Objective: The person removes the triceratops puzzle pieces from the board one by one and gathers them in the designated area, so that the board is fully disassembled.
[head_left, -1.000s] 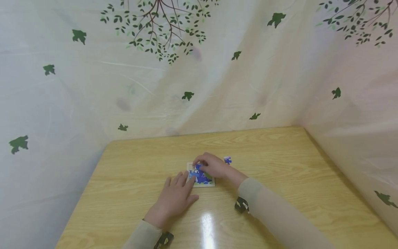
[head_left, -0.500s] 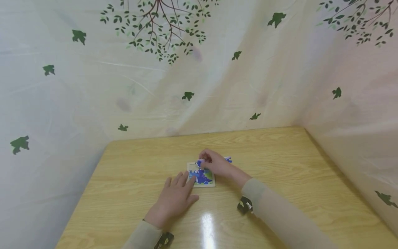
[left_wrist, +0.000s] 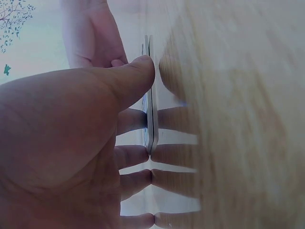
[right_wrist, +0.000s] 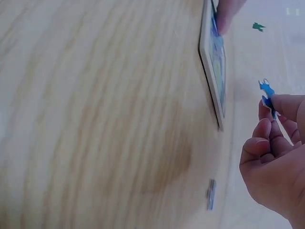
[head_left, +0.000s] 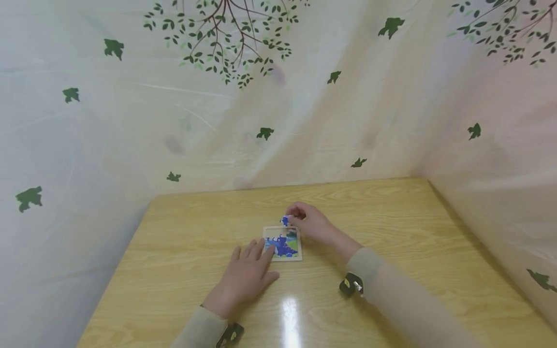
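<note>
A small square jigsaw puzzle lies in a pale tray [head_left: 289, 259] on the table, its picture of a blue-purple dinosaur partly filled in. In the head view, the upper left of the tray shows bare backing. My right hand [head_left: 314, 224] pinches a blue puzzle piece [right_wrist: 268, 93] between thumb and fingers, raised just beyond the tray's far edge. My left hand [head_left: 245, 275] lies palm down with spread, straight fingers. Its index finger [head_left: 269, 252] rests on the puzzle's left side, and the other fingertips touch the table beside the tray.
Another loose piece [right_wrist: 211, 194] lies on the table near my right hand, hidden behind that hand in the head view. The wooden table [head_left: 183, 227] meets a pale curtain [head_left: 209, 145] printed with leaves at the back and sides.
My right hand has lifted the blue piece off the puzzle and carried it away toward the far edge, slightly right. The left hand keeps its place.
</note>
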A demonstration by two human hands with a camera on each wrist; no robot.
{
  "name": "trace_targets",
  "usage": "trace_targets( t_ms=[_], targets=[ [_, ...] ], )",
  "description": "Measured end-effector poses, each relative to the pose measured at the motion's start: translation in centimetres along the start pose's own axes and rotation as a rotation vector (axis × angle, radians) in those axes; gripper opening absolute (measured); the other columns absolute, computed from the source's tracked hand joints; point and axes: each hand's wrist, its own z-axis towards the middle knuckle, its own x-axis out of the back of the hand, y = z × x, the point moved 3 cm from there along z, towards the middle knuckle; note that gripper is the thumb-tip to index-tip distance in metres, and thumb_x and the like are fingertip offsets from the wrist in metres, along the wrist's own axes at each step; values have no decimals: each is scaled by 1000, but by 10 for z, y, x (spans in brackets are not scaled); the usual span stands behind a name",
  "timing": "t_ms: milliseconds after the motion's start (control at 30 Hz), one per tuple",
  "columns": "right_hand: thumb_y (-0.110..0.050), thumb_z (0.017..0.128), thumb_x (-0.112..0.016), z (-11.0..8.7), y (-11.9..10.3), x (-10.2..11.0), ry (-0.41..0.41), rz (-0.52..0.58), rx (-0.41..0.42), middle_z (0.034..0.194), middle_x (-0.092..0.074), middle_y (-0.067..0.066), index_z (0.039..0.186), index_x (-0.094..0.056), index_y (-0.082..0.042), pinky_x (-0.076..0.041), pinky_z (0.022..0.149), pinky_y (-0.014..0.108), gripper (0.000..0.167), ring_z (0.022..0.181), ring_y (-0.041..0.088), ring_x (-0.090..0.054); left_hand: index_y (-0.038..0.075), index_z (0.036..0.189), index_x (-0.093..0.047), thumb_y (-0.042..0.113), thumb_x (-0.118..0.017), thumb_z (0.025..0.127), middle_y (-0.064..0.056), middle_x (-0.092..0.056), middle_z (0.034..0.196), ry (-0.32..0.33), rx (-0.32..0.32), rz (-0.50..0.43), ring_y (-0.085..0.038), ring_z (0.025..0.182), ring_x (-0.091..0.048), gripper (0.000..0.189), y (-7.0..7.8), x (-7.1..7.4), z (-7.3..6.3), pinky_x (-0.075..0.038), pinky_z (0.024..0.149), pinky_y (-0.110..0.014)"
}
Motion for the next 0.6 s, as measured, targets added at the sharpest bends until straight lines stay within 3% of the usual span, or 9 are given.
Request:
trace_targets(
  t_ms=[400, 600],
  targets=[
    [-18, 110, -72, -12, 12, 33, 76, -9, 1, 111, -72, 5, 128, -71, -8, -58, 86, 36, 20, 103, 23, -65, 11, 170, -44, 55, -57, 112, -23, -31, 177, -1, 3, -10, -47, 163, -29, 74, 0, 0, 0, -20, 129, -73],
    [-20, 110, -73, -18, 22, 50, 103, -68, -15, 112, -73, 5, 122, -73, -10, -58, 87, 35, 16, 104, 23, -66, 11, 170, -44, 56, -57, 112, -23, -31, 177, -1, 3, -15, -48, 163, -29, 74, -1, -1, 1, -19, 129, -74]
  ],
)
